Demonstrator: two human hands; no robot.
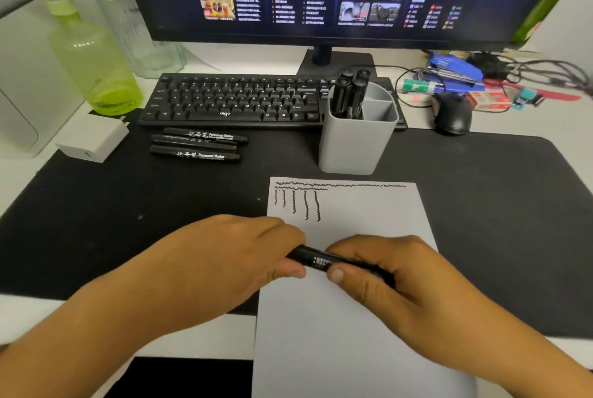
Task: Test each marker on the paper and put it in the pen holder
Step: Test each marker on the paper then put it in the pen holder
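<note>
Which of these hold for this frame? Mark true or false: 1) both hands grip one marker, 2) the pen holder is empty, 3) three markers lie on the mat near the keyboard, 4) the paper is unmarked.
1) True: the left hand and right hand both grip the marker over the paper.
2) False: the pen holder has black markers standing in its left compartment.
3) True: three markers lie on the mat in front of the keyboard.
4) False: wavy black lines run across the paper's top.
</note>
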